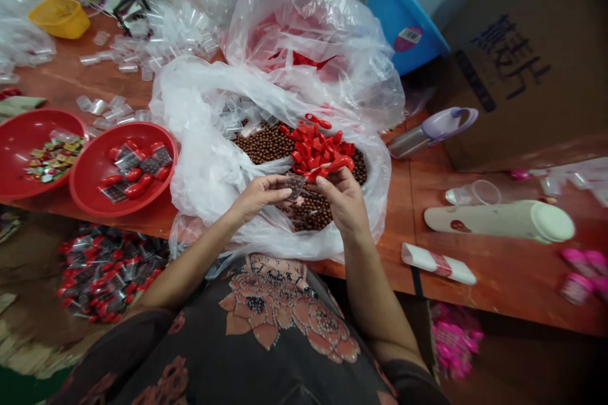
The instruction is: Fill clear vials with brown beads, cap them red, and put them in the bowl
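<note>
My left hand (259,195) and my right hand (342,201) meet over a large clear plastic bag (204,158) on the table edge. Between their fingertips they pinch a small clear packet (294,185). The bag holds a heap of small brown balls (266,142) and a pile of red plastic pieces (319,149) just beyond my right hand. Both hands have their fingers closed on the packet.
Two red bowls stand at left, one (124,168) with filled packets, one (33,152) with small sweets. Empty clear packets (142,44) litter the far table. A bottle (430,131), a white tube (498,220), a cardboard box (522,57) and a blue tub (403,19) are at right.
</note>
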### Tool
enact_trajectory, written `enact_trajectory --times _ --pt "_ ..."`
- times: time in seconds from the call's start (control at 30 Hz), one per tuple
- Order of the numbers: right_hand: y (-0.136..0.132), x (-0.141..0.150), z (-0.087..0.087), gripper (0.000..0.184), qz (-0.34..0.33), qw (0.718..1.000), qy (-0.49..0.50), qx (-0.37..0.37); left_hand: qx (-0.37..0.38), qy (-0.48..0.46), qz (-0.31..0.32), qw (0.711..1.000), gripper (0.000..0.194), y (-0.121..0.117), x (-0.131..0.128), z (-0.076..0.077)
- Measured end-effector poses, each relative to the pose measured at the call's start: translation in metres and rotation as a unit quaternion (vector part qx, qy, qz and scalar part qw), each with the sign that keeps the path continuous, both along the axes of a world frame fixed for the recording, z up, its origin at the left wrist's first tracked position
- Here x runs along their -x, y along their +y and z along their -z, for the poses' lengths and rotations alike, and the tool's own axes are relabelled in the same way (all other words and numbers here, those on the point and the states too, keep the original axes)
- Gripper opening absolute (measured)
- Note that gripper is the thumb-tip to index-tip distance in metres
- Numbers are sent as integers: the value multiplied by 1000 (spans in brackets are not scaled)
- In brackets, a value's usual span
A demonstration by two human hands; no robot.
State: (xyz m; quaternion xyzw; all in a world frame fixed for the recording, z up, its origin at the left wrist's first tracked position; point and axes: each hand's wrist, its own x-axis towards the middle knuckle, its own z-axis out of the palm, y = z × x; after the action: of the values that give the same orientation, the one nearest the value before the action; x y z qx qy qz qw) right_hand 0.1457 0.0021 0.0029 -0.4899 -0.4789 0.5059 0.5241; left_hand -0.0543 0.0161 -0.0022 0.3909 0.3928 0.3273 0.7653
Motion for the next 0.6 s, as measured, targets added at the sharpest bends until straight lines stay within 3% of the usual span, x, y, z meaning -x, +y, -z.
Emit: enact_trajectory --times 0.2,0.37,0.6 --pt "-4 -1 1 36 24 999 18 27 17 -3 18 1000 46 -7 0 -5" --pt "-4 -3 7 34 17 999 -32 14 -2 3 26 1000 48 -8 1 -4" --pt "-5 3 -4 24 -37 987 -149 -48 -105 74 -1 992 44 -6 1 10"
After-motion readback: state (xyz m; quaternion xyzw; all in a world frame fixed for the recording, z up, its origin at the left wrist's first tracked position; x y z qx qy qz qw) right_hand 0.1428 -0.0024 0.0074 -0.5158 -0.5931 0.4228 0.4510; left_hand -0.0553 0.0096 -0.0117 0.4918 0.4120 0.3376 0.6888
